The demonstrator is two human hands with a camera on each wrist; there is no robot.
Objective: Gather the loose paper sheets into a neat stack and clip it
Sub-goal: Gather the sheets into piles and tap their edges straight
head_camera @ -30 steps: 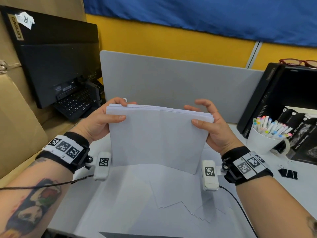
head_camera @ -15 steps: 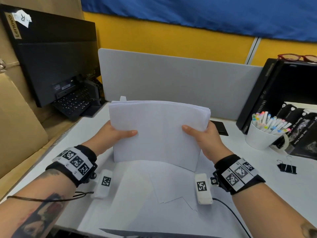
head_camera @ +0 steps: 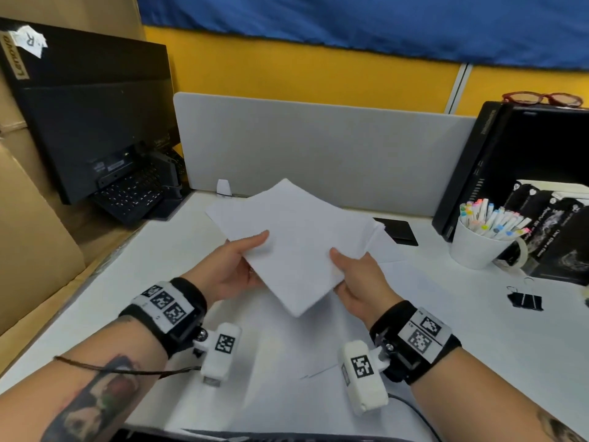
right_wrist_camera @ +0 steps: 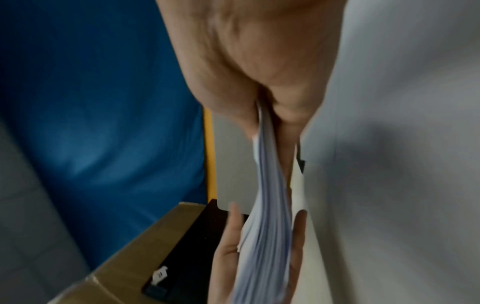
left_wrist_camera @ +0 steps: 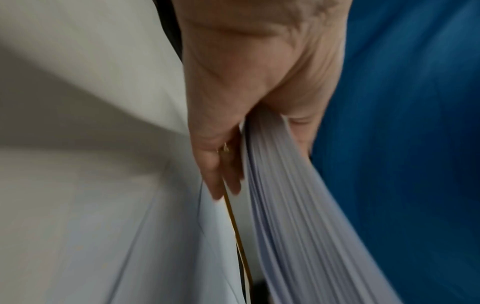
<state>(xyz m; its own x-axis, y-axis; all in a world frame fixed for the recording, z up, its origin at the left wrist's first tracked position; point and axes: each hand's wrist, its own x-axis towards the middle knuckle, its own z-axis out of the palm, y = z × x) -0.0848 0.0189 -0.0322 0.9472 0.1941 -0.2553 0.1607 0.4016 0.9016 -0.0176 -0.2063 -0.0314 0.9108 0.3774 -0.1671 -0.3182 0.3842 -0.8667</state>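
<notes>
A thick stack of white paper sheets (head_camera: 296,240) hangs tilted above the desk, one corner pointing toward me. My left hand (head_camera: 236,266) pinches its left edge, thumb on top and fingers beneath. My right hand (head_camera: 353,275) pinches the near right edge the same way. In the left wrist view the stack's fanned edge (left_wrist_camera: 285,195) runs between thumb and fingers. The right wrist view shows the sheets (right_wrist_camera: 270,195) gripped at the hand's crook. More loose sheets (head_camera: 287,371) lie flat on the desk under the hands. A black binder clip (head_camera: 524,301) lies on the desk at the right.
A white cup of markers (head_camera: 481,237) and black boxes (head_camera: 554,231) stand at the right. A grey divider panel (head_camera: 318,154) runs across the back. A black monitor (head_camera: 86,113) and keyboard (head_camera: 130,196) lean at the left beside cardboard (head_camera: 28,224). A small black pad (head_camera: 398,231) lies behind the stack.
The stack stood upright on its long edge a second ago; it now lies tilted and turned cornerwise. Both hands slid from the top corners down to the lower edges.
</notes>
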